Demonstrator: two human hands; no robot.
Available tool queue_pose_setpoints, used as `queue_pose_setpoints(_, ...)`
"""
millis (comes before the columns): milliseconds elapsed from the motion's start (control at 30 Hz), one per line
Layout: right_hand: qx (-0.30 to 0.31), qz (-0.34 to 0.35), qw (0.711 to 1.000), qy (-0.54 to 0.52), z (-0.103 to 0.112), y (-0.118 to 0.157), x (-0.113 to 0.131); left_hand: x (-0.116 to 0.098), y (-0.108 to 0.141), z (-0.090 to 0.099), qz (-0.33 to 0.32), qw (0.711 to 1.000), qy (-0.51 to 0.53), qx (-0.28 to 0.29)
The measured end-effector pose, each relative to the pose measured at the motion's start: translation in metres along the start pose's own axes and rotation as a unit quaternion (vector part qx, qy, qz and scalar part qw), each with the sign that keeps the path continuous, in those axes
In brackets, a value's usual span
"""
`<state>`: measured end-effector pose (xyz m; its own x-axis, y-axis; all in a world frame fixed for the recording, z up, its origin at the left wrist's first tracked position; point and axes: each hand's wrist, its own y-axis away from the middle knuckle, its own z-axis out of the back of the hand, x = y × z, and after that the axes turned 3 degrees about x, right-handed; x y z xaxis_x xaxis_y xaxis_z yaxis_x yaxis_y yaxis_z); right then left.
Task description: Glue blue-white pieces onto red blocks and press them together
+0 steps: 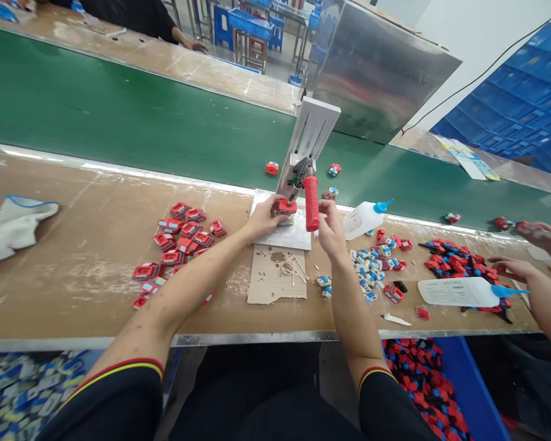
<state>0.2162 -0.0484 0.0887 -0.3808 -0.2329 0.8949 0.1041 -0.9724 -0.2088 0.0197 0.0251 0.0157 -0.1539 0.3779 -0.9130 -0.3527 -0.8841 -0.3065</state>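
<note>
A toggle clamp with a red handle (311, 205) is mounted on an upright slotted metal plate (308, 131). Its plunger comes down onto a red plastic part (286, 206), seated over the metal base (298, 237). My left hand (265, 218) grips this red part from the left, thumb and fingers at its edges. Just right of the handle, my right hand (332, 229) has its fingers curled; the fingertips are partly hidden, and what they hold cannot be made out. A white squeeze bottle with a blue nozzle (363, 219) lies beyond that hand.
Red parts (190, 229) are piled left, small blue-and-white parts (366, 269) right. Stained cardboard (275, 275) lies in front. A green conveyor (165, 122) runs behind. At right, a co-worker's hands (514, 269) are near red-and-black pieces (459, 263) and another bottle (459, 292).
</note>
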Motion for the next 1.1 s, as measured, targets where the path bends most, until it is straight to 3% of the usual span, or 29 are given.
queue_pose_setpoints(100, 0.029, -0.010, 0.993, 0.110, -0.006, -0.015, -0.034, 0.003, -0.002, 0.001, -0.001, 1.000, 0.002, 0.004)
queue_pose_setpoints(200, 0.080, 0.012, 0.987, 0.139, -0.022, -0.030, -0.056, 0.005, -0.003, 0.002, -0.004, 1.000, 0.006, 0.011)
queue_pose_setpoints(333, 0.064, 0.009, 0.988, 0.140, -0.037, -0.042, -0.068, 0.007, -0.004, 0.005, -0.006, 1.000, 0.008, 0.022)
queue_pose_setpoints(567, 0.071, 0.037, 0.992, 0.098, -0.036, -0.042, -0.070, 0.006, -0.005, 0.006, 0.001, 1.000, 0.012, 0.017)
queue_pose_setpoints(833, 0.082, 0.002, 0.989, 0.122, -0.037, -0.046, -0.069, 0.009, -0.007, 0.005, 0.008, 1.000, 0.021, 0.015)
queue_pose_setpoints(1100, 0.093, 0.018, 0.991, 0.095, -0.034, -0.047, -0.053, 0.010, -0.015, 0.005, 0.004, 1.000, 0.016, 0.009)
